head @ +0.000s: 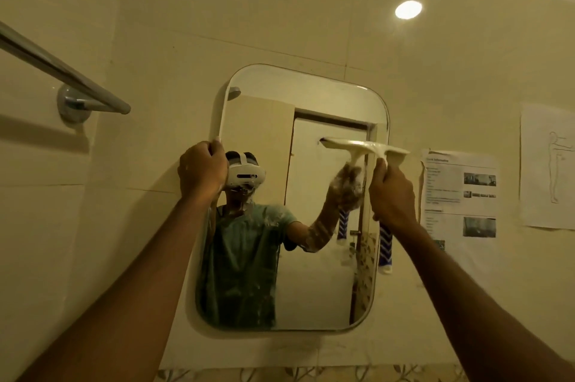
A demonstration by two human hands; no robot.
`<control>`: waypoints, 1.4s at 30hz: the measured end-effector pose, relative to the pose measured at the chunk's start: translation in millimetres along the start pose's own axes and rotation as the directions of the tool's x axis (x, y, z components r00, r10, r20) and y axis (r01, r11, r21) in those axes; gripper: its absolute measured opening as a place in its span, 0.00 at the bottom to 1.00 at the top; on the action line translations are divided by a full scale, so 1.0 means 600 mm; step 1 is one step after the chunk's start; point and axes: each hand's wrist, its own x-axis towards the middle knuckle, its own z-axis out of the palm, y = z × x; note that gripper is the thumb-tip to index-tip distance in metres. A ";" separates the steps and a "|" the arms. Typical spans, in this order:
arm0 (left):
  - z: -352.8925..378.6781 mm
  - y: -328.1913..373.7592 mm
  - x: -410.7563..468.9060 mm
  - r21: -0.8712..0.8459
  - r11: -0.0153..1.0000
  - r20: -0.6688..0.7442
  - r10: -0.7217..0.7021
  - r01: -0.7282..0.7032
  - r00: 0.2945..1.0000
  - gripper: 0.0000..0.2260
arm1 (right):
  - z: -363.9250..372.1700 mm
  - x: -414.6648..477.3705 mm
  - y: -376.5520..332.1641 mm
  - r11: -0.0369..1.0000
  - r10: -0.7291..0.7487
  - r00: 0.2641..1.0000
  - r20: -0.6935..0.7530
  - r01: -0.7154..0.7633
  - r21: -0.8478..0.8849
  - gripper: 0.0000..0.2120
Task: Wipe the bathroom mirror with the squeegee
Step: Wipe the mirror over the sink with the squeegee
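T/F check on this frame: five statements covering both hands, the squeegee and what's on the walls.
1. The right hand holds the squeegee by its handle. True.
2. The left hand hangs free of the mirror. False: it grips the mirror's left edge.
3. The squeegee blade is at the mirror's bottom edge. False: it lies level across the upper right part, with one end past the right edge.
4. Printed papers are on the wall to the right of the mirror. True.
5. The towel bar is mounted to the right of the mirror. False: it is on the left.
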 end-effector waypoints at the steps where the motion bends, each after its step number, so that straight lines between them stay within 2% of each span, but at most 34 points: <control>1: -0.001 -0.004 -0.001 0.002 1.000 -0.006 0.011 -0.011 1.000 0.20 | -0.008 0.021 -0.014 1.000 -0.020 1.000 0.008 0.020 -0.021 0.17; 4: -0.005 -0.011 0.002 0.011 1.000 0.008 0.006 -0.006 1.000 0.22 | -0.029 0.090 -0.064 0.997 -0.069 0.997 0.028 0.070 -0.024 0.16; 8: -0.010 -0.013 0.007 0.054 0.999 0.058 0.002 -0.005 0.998 0.23 | -0.034 0.137 -0.090 0.993 -0.115 0.990 0.083 0.118 -0.030 0.23; 11: -0.008 -0.014 0.007 0.086 0.996 0.072 -0.014 0.008 0.997 0.23 | -0.026 0.139 -0.078 0.983 -0.156 0.982 0.104 0.165 -0.083 0.21; 16: -0.001 -0.019 0.004 0.119 0.992 0.037 0.047 -0.051 0.998 0.22 | 0.002 0.075 -0.032 0.978 -0.196 0.979 0.061 0.200 -0.053 0.22; 22: 0.003 -0.015 -0.007 0.096 0.992 0.002 0.077 -0.077 0.997 0.22 | -0.003 -0.046 0.017 0.982 -0.181 0.976 0.119 0.186 -0.034 0.22; 28: 0.006 -0.012 -0.014 0.082 0.994 -0.008 0.067 -0.066 0.998 0.21 | -0.048 0.068 -0.044 0.993 -0.115 0.993 0.001 0.115 0.031 0.12; 34: 0.007 -0.017 -0.013 0.077 0.993 -0.009 0.085 -0.084 0.996 0.21 | -0.029 0.151 -0.087 0.995 -0.091 0.996 0.011 0.091 -0.030 0.15; 42: 0.012 -0.025 -0.006 0.102 0.989 -0.019 0.105 -0.102 0.994 0.21 | 0.029 0.000 0.014 0.994 -0.049 0.999 -0.005 0.049 0.100 0.12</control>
